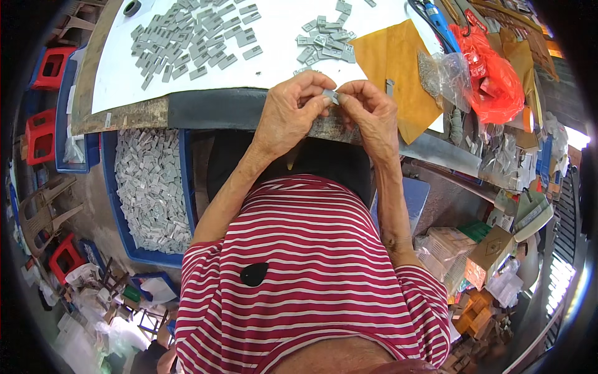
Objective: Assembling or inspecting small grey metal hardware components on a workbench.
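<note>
Left hand (291, 107), right hand (372, 113): forearms reaching forward, fingers curled inward | both pinching one small grey piece (331, 96) | piece over table's (143, 114) near edge, long axis roughly left-right, right end slanting bodyward

grey floor (93, 215) | red stools (40, 118) | brown chair (61, 188) | bright light (578, 138) right

A black ring-shaped roll (129, 12) lies in the upper left of the frame. Red stools (40, 121) show down the left side, with a beige plastic chair (55, 192) between the lower two. At upper right, a red plastic bag (495, 90) sits beside a clear plastic bag (456, 81), just right of a tan sheet (389, 59). A cardboard box (492, 249) and orange crate (474, 315) occupy the lower right.
</note>
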Demonstrator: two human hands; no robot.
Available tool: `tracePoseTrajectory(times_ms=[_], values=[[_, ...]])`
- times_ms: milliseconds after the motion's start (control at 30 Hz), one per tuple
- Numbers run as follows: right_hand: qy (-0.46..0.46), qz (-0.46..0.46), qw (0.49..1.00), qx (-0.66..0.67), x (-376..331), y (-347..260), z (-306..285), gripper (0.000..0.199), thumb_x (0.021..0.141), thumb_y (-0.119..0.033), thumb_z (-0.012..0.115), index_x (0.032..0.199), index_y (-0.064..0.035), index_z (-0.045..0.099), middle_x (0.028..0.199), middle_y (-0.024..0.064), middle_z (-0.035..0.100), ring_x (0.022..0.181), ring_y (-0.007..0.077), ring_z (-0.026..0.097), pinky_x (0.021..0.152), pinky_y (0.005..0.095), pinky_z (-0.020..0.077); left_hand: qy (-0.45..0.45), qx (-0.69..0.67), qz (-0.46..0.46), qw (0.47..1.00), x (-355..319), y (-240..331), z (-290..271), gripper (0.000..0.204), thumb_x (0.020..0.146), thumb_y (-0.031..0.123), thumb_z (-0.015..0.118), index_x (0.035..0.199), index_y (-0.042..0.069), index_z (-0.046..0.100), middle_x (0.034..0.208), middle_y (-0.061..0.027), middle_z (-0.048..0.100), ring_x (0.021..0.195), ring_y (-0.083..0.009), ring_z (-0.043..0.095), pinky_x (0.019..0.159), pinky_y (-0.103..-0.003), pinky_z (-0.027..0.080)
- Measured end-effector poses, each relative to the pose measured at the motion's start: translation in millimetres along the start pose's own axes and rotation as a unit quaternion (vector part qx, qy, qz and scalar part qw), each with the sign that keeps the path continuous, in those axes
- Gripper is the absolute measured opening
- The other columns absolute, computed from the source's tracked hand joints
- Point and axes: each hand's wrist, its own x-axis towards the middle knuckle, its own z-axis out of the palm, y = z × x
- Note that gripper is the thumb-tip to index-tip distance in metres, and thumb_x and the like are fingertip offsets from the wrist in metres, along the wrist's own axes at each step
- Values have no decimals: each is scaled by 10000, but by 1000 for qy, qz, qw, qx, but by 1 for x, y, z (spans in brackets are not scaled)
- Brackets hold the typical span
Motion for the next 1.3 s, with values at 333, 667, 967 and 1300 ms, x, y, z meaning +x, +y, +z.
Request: tracePoseTrajectory(times_ms=[333, 667, 967, 1300], values=[[-33, 25, 992, 119, 5, 5, -5, 30, 785, -12, 582, 799, 11, 569, 600, -7, 509, 454, 24, 392, 400, 156, 284, -19, -37, -8, 999, 1, 1, 0, 165, 824, 21, 514, 979, -16, 554, 728, -39, 610, 641, -67, 553, 575, -178, 446], [-71, 58, 981, 170, 5, 2, -8, 58, 784, -32, 596, 787, 18, 566, 586, 3, 528, 439, 22, 390, 386, 163, 276, -33, -60, -15, 998, 2, -1, -4, 163, 832, 18, 510, 983, -21, 555, 730, -45, 610, 632, -65, 553, 580, -173, 449], [-42, 18, 996, 78, 6, 4, -6, 45, 780, -29, 588, 800, 4, 566, 597, 4, 525, 441, 31, 391, 386, 162, 266, -33, -54, -21, 998, 3, -1, -2, 165, 831, 24, 514, 984, -22, 555, 726, -42, 610, 625, -61, 547, 577, -175, 446], [-40, 16, 998, 44, 10, -1, -13, 36, 743, -31, 596, 739, -16, 563, 563, -37, 486, 443, 16, 380, 400, 164, 253, -37, 73, 6, 997, 1, 8, -4, 183, 809, 49, 571, 986, 5, 566, 740, -45, 623, 621, -70, 542, 561, -198, 438]])
